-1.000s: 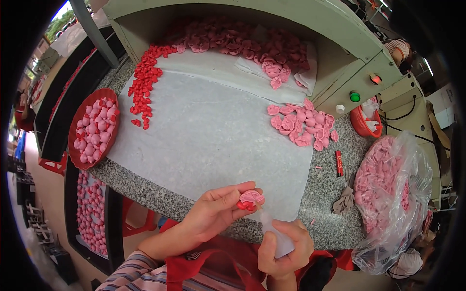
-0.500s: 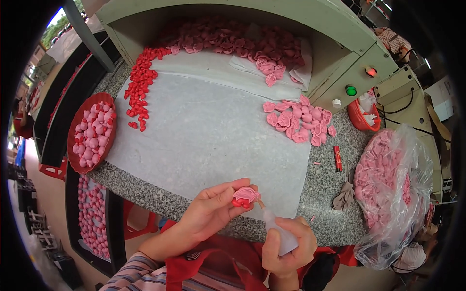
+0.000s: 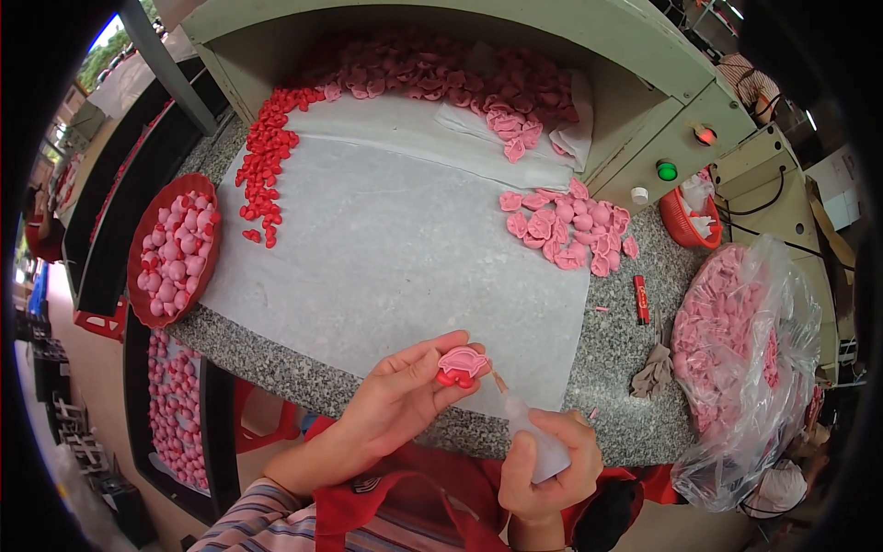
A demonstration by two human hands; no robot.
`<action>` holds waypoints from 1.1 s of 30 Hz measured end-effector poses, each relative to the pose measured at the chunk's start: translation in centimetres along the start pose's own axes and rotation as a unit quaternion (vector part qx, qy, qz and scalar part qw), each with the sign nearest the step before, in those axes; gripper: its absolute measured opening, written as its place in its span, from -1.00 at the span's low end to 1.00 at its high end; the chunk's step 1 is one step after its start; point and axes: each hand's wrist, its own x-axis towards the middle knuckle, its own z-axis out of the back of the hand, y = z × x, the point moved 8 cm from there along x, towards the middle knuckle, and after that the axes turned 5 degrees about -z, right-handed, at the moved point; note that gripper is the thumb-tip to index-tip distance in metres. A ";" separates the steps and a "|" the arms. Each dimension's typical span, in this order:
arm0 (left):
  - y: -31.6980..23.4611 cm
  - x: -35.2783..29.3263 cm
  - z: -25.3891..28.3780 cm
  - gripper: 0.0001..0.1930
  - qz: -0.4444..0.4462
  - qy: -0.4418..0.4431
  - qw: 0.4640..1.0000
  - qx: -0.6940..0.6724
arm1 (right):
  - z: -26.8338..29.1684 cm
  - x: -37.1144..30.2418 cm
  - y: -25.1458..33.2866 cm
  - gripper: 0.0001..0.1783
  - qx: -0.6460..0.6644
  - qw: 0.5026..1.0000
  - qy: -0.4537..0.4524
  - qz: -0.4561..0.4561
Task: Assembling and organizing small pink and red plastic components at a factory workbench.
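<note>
Near the front edge of the table, my left hand (image 3: 391,405) pinches a small pink cupped plastic part (image 3: 463,360) with a glossy red double-lobed piece (image 3: 455,378) at its lower side. My right hand (image 3: 556,465) is wrapped round a translucent white squeeze bottle (image 3: 541,449). The bottle's thin brownish nozzle points up and left towards the pink part, with a small gap between them. What is in the bottle I cannot make out. Under both hands lies a white sheet (image 3: 386,248) on the speckled stone tabletop.
Red pieces (image 3: 262,175) line the sheet's left side; pink shells (image 3: 570,225) lie at its right. More fill the grey cabinet (image 3: 441,14). A red bowl (image 3: 211,235) holds pink parts. A red lighter (image 3: 641,299), cloth (image 3: 652,371) and plastic-covered pink heap (image 3: 713,322) are at right.
The pink part has risen slightly and turned a little in my left hand. The bottle's nozzle has drawn slightly away to the right, leaving a gap.
</note>
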 end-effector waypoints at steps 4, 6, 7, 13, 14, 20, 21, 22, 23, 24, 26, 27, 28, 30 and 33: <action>0.1 0.0 0.0 -0.59 0.003 -0.010 1.000 -0.009 | 0.1 -0.1 0.0 -0.77 0.002 1.000 -0.004 0.003; 0.0 0.0 0.0 -0.59 0.001 -0.006 1.000 -0.010 | 0.0 -0.1 0.0 -0.77 0.003 1.000 -0.005 0.007; 0.0 0.1 0.0 -0.59 -0.001 -0.002 1.000 -0.012 | 0.0 0.0 0.0 -0.77 0.003 1.000 -0.007 0.011; 0.0 0.1 -0.2 -0.59 0.000 0.006 1.000 -0.010 | -0.2 0.1 0.0 -0.76 -0.001 1.000 -0.005 0.015; 0.0 0.1 -0.2 -0.59 0.000 0.005 1.000 -0.010 | -0.2 0.1 0.1 -0.76 -0.001 1.000 -0.004 0.015; -0.1 0.1 -0.2 -0.59 -0.001 0.004 1.000 -0.012 | -0.3 -0.1 0.0 -0.75 0.007 1.000 0.002 0.002; -0.1 0.1 -0.2 -0.59 -0.002 0.000 1.000 -0.011 | -0.3 -0.1 0.0 -0.75 0.006 1.000 -0.002 0.006; -0.1 0.1 -0.2 -0.58 -0.002 -0.003 1.000 -0.011 | -0.3 -0.1 0.0 -0.74 0.006 1.000 -0.007 0.010; -0.1 0.1 -0.2 -0.58 -0.002 -0.003 1.000 -0.011 | -0.3 -0.1 -0.1 -0.74 0.005 1.000 -0.007 0.010; -0.1 0.1 -0.2 -0.59 -0.007 -0.003 1.000 -0.008 | -0.4 -0.1 0.0 -0.74 0.001 1.000 -0.005 0.015; -0.2 0.1 -0.2 -0.59 -0.013 -0.003 1.000 -0.005 | -0.5 -0.1 0.1 -0.74 -0.002 1.000 -0.003 0.020; -0.3 0.1 -0.2 -0.59 -0.023 -0.008 1.000 0.007 | -0.6 -0.1 0.1 -0.74 -0.007 1.000 -0.002 0.021; -0.4 0.1 -0.2 -0.59 -0.033 -0.012 0.999 0.019 | -0.7 -0.2 0.2 -0.74 -0.011 1.000 -0.001 0.023; -0.4 0.1 -0.2 -0.60 -0.035 -0.013 0.999 0.020 | -1.0 -0.1 0.6 -0.75 -0.022 0.999 0.009 0.031; -0.5 0.1 0.0 -0.60 -0.039 -0.019 0.999 0.022 | -1.3 -0.2 0.8 -0.75 -0.031 0.999 0.020 0.039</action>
